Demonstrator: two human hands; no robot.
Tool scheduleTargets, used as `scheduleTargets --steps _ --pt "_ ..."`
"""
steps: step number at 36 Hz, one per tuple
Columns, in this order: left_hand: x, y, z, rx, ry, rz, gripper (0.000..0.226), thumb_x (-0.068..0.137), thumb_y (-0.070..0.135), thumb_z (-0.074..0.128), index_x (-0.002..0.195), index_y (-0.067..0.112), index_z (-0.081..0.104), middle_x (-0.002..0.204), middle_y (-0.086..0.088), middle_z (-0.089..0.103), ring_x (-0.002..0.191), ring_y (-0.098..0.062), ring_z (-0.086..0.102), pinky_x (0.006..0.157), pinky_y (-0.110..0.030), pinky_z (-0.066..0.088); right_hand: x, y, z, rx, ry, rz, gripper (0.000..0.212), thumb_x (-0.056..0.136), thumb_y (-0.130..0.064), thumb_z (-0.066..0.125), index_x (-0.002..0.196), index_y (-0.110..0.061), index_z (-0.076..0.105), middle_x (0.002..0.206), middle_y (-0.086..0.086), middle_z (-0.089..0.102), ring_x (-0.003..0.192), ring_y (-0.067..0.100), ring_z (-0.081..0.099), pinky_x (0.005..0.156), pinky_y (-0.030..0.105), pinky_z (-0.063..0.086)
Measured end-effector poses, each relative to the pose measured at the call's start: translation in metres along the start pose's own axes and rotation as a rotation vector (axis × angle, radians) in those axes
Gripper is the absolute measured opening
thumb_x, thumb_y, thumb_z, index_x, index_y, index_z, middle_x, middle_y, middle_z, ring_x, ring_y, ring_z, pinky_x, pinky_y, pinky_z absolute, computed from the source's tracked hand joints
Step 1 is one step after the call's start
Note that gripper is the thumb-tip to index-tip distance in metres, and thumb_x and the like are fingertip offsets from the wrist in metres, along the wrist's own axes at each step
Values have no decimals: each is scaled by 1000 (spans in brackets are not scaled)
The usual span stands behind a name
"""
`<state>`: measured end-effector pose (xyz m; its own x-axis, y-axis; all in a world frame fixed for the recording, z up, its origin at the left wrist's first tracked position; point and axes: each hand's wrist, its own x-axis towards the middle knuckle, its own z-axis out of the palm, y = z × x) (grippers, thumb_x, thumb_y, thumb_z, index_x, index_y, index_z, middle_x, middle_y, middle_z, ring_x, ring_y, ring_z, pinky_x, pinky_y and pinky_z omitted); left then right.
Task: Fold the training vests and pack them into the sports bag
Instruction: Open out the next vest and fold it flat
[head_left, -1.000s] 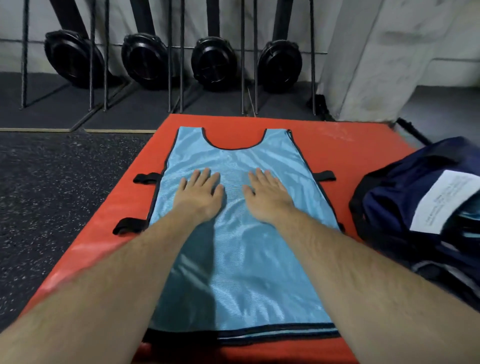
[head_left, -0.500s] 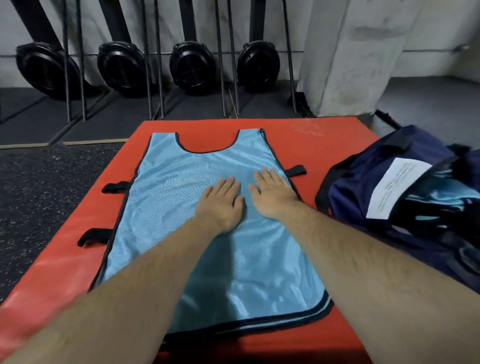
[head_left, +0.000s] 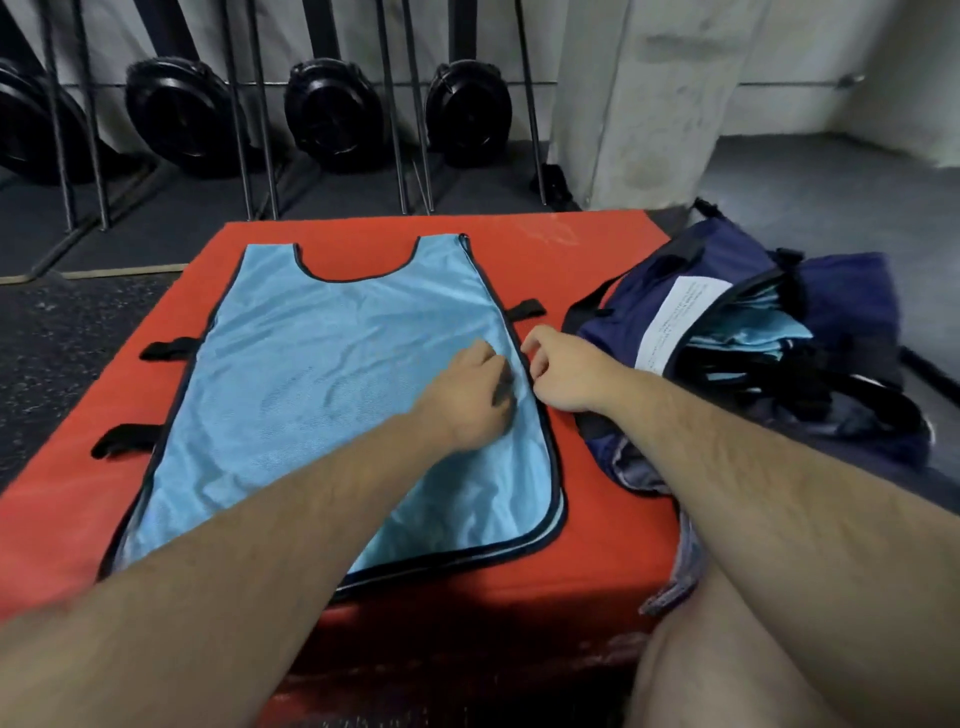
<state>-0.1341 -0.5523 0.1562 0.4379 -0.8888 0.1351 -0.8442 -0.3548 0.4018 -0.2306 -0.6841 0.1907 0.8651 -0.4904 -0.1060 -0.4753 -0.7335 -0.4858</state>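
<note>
The light blue vest lies flat on the red mat. The left hand rests on its right part with curled fingers. The right hand is curled at the vest's right hem. I cannot tell whether either hand grips cloth. The navy sports bag lies to the right.

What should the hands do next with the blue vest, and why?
Probably pinch the right edge of the vest and fold it over to the left. It lies flat and unfolded on the red mat, and both the left hand and the right hand are curled at that edge. Whether they grip it yet is unclear.
</note>
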Motion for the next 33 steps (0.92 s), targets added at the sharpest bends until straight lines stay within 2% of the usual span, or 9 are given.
scheduleTargets --steps 3,6,9,12,18,23,25,29,33 --pt "-5 3 9 3 26 -11 26 93 26 52 112 8 56 115 -11 50 108 -30 48 95 -43 41 -12 3 -1 81 -49 10 41 80 -7 67 117 -16 53 97 0 66 84 18 60 81 37 51" --pt "-6 6 7 -65 51 -49 19 92 23 56 104 9 55 112 -12 52 103 -27 50 91 -36 41 -18 7 3 143 -58 -11 47 77 -5 73 118 -18 54 90 -4 60 77 14 56 76 34 52" --pt "-7 6 5 -108 38 -91 5 91 16 52 92 14 48 107 -8 51 100 -24 50 87 -32 40 -19 7 9 266 -63 -18 41 81 5 62 113 -20 55 87 -3 58 71 14 52 68 33 47" --pt "-8 6 2 -181 18 -133 7 88 5 48 91 12 49 103 -6 49 99 -23 50 84 -27 35 -15 6 13 337 -44 -40 48 82 10 43 113 -25 54 98 -3 58 72 11 50 69 32 45" --pt "-11 1 1 -229 14 -139 20 88 2 53 107 6 59 117 -7 52 102 -16 51 81 -16 33 -14 7 18 292 -24 -80 61 78 -4 72 132 -26 52 101 -11 55 78 5 54 83 31 53" --pt "-12 0 2 -213 12 -142 20 92 15 55 111 11 55 118 -3 50 100 -14 51 84 -21 37 -13 6 17 210 83 -112 47 84 -2 64 126 -20 57 86 -8 64 68 1 53 57 11 40" --pt "-12 0 4 -194 24 -115 20 93 25 58 109 13 55 114 -2 49 99 -16 52 90 -28 42 -14 5 13 173 124 -103 41 86 -1 56 122 -21 58 90 -5 68 69 4 55 54 11 41" --pt "-17 0 13 -179 27 -62 34 93 40 60 122 22 56 123 -1 45 110 -16 50 101 -28 39 -19 3 6 25 230 18 38 82 -4 49 112 -25 58 102 0 65 93 22 61 78 38 55" --pt "-21 2 21 -87 36 -11 40 95 42 55 132 28 54 126 0 42 119 -17 44 106 -28 34 -27 -5 7 -404 235 122 34 86 -10 53 119 -15 61 124 5 52 120 32 42 96 41 44"
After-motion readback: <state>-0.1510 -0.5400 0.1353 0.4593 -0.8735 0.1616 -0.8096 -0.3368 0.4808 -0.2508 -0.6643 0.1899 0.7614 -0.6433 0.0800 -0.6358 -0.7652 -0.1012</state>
